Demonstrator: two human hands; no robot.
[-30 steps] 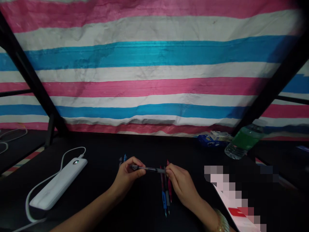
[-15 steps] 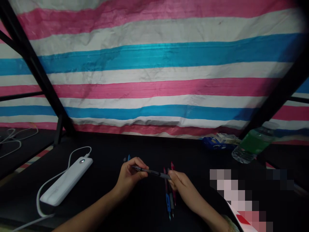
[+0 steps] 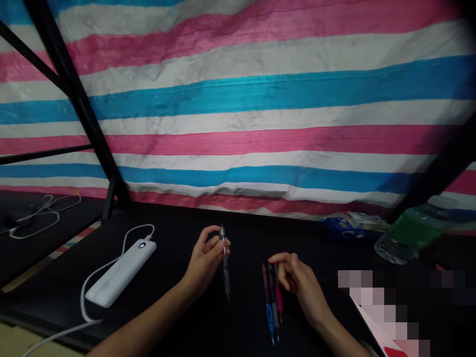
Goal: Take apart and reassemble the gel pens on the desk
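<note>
My left hand (image 3: pixel 208 252) pinches a clear-barrelled pen with a grey grip (image 3: pixel 226 277) near its upper end. The pen points down toward me, close above the black tabletop (image 3: pixel 178 327). To the right lie three pens side by side: a blue-gripped pen (image 3: pixel 269 317), a grey-gripped pen (image 3: pixel 274 310) and a pink pen (image 3: pixel 279 305). My right hand (image 3: pixel 299 277) is at their far ends, index finger stretched toward the tops and other fingers loosely bent. It appears to hold nothing; whether the fingertip touches a pen I cannot tell.
A white power bank (image 3: pixel 122 272) with a white cable lies at the left. At the back right are a blue packet (image 3: pixel 340 228) and a tilted bottle with a green label (image 3: pixel 412 230). Black metal posts (image 3: pixel 80 109) frame a striped sheet (image 3: pixel 260 99) behind the table.
My right hand has let go of the grey-gripped pen and moved right beside the three pens. The pen in my left hand has swung from nearly level to pointing toward me. The view has shifted slightly.
</note>
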